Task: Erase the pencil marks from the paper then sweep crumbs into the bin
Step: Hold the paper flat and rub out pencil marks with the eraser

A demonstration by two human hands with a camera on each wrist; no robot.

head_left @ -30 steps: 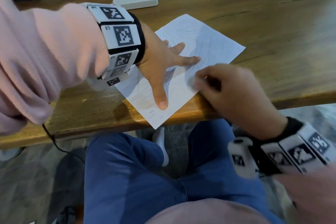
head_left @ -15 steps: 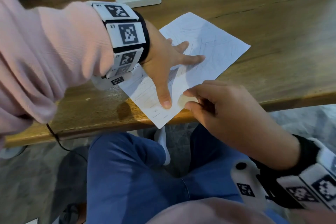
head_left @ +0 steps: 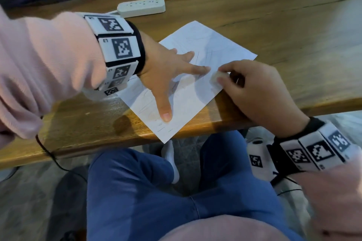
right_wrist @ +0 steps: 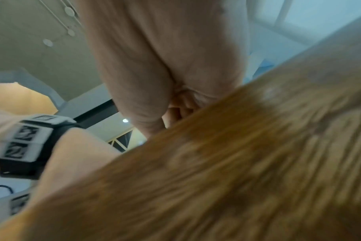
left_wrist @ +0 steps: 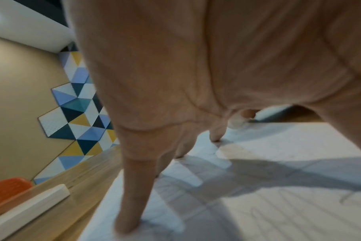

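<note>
**Operator:** Since half a second ago my right hand [head_left: 260,92] has carried the eraser [head_left: 216,78] away from the near edge of the paper [head_left: 195,100] and further up the sheet, right beside the index fingertip of my left hand [head_left: 166,72]. The left hand itself hasn't budged.

**Observer:** What's the left one doing there?

**Operator:** Pinning. It lies flat with fingers spread wide, thumb down near the front corner and index stretched across the middle, so the sheet can't slide or crease under rubbing. The left wrist view shows the fingertips [left_wrist: 128,225] pressed on the page.

**Observer:** And the grip on the eraser?

**Operator:** Thumb and forefinger pinch it low, with the other fingers curled behind (a short hold gives firmer strokes, I judge). The right wrist view is mostly blurred wood, so I can't confirm contact from there.

**Observer:** Where does the sheet sit?

**Operator:** Skewed on the tabletop [head_left: 293,35], one corner overhanging the front edge. Faint pencil lines are visible near my left index finger and by that corner, so erasing isn't finished. No bin is visible, and crumbs are too small to make out.

**Observer:** Anything else?

**Operator:** A white power strip [head_left: 142,7] lies behind the paper, well apart.
</note>
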